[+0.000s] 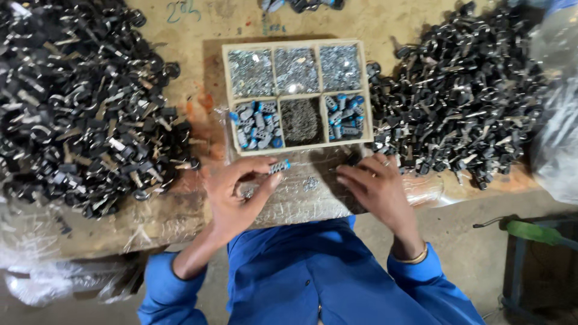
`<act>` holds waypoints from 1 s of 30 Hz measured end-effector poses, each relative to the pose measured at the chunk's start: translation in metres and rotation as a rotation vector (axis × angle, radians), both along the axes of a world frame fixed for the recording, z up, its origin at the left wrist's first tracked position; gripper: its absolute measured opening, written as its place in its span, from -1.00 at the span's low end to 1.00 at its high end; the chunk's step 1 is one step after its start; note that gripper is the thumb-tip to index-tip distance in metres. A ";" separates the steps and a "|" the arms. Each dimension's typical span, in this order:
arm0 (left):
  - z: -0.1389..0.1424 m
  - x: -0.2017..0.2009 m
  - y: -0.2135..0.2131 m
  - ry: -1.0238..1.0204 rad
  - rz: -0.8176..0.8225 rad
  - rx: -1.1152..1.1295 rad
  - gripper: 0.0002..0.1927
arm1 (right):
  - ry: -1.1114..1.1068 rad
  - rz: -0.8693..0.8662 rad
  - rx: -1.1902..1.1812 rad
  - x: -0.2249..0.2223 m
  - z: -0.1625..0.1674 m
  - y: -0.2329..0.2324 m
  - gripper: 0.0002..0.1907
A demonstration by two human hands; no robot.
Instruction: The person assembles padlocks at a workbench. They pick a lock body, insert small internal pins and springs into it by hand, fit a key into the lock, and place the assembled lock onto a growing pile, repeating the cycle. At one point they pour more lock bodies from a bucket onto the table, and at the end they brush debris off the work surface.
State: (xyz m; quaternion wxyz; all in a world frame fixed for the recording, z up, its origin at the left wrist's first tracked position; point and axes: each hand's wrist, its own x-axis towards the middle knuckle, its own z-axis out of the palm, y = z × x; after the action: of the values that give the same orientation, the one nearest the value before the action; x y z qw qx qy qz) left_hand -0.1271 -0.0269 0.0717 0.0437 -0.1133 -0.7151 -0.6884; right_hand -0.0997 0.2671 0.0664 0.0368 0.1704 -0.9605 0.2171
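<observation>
1. head view, left hand (232, 195): palm up over the bench edge, thumb and forefinger pinching a small grey cylinder with a blue end, the grey-and-blue part (279, 167). it is held level, just in front of the tray, likely so that its end can be worked on or looked over.
2. head view, right hand (376, 186): palm down, fingers spread and flat on the plastic sheet (301, 201), fingertips near the tray's front right corner. it is not closed on anything; whether something small lies under the fingertips cannot be told.
3. head view, tray (366, 90): a pale, six-cell box set square to the person, within reach of both hands. the three far cells hold fine shiny metal bits; the near left and near right cells hold more grey-and-blue pieces; the near middle cell holds dark wiry bits. kinds are kept apart, presumably so each can be picked without sorting.
4. head view, loose bits (310, 182): a few small shiny pieces on the plastic sheet between the two hands, close to where the work goes on.
5. head view, left heap (78, 108): a big pile of black pieces with metal blades, on the bench well to the left of the tray.
6. head view, right heap (463, 96): a similar black pile, touching the tray's right side.
7. head view, blue sleeves (319, 277): the person's own clothing, at the bench's near edge.
8. head view, green-handled tool (533, 232): low on the right, off the bench, untouched.
</observation>
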 end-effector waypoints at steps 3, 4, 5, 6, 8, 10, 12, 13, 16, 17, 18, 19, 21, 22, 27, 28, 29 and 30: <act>-0.010 0.025 -0.009 -0.031 0.101 0.098 -0.77 | -0.118 0.000 -0.252 0.013 -0.008 -0.036 -0.80; -0.014 0.032 -0.012 -0.038 0.139 0.147 -0.78 | -0.076 0.055 -0.236 0.015 -0.009 -0.048 -0.78; -0.018 0.039 -0.015 -0.067 0.184 0.179 -0.76 | -0.034 0.109 -0.222 0.017 -0.008 -0.061 -0.76; -0.022 0.045 -0.019 -0.095 0.231 0.210 -0.75 | 0.011 0.166 -0.209 0.018 -0.007 -0.074 -0.75; -0.029 0.057 -0.027 -0.138 0.309 0.240 -0.72 | -0.025 0.224 -0.185 0.018 -0.002 -0.096 -0.63; -0.034 0.069 -0.034 -0.168 0.377 0.242 -0.69 | -0.058 0.269 -0.140 0.014 0.002 -0.114 -0.52; -0.039 0.081 -0.039 -0.161 0.427 0.111 -0.75 | -0.082 0.291 -0.075 0.010 0.005 -0.127 -0.42; -0.042 0.086 -0.041 -0.159 0.449 0.047 -0.77 | -0.072 0.286 -0.055 0.009 0.006 -0.130 -0.44; -0.051 0.103 -0.041 -0.179 0.492 0.051 -0.77 | -0.027 0.265 -0.028 0.009 0.005 -0.132 -0.51; -0.054 0.107 -0.040 -0.205 0.495 0.082 -0.76 | -0.002 0.256 -0.043 0.009 0.004 -0.128 -0.55; -0.058 0.112 -0.038 -0.235 0.499 0.113 -0.76 | 0.021 0.247 -0.056 0.011 0.004 -0.123 -0.58; -0.062 0.116 -0.036 -0.265 0.500 0.144 -0.75 | 0.022 0.244 -0.056 0.014 0.003 -0.117 -0.61; -0.068 0.124 -0.030 -0.281 0.451 0.150 -0.75 | 0.027 0.234 -0.058 0.020 0.001 -0.105 -0.65; -0.071 0.129 -0.026 -0.291 0.426 0.153 -0.75 | 0.016 0.216 -0.044 0.023 0.000 -0.099 -0.65; -0.080 0.146 -0.008 -0.383 0.377 0.161 -0.71 | -0.055 0.137 -0.117 0.037 -0.003 -0.085 -0.42; -0.080 0.148 -0.006 -0.386 0.371 0.132 -0.70 | -0.049 0.145 -0.096 0.039 -0.004 -0.084 -0.40; -0.081 0.150 -0.003 -0.383 0.371 0.114 -0.71 | -0.041 0.151 -0.076 0.041 -0.005 -0.085 -0.37; -0.081 0.151 -0.001 -0.384 0.372 0.095 -0.71 | -0.037 0.159 -0.056 0.043 -0.005 -0.085 -0.34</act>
State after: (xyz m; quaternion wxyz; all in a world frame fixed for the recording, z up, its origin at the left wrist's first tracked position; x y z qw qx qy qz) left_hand 0.0244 -0.0279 -0.0088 0.0384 0.1546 -0.6857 -0.7103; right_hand -0.0564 0.1822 0.0610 0.0063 0.2411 -0.9380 0.2491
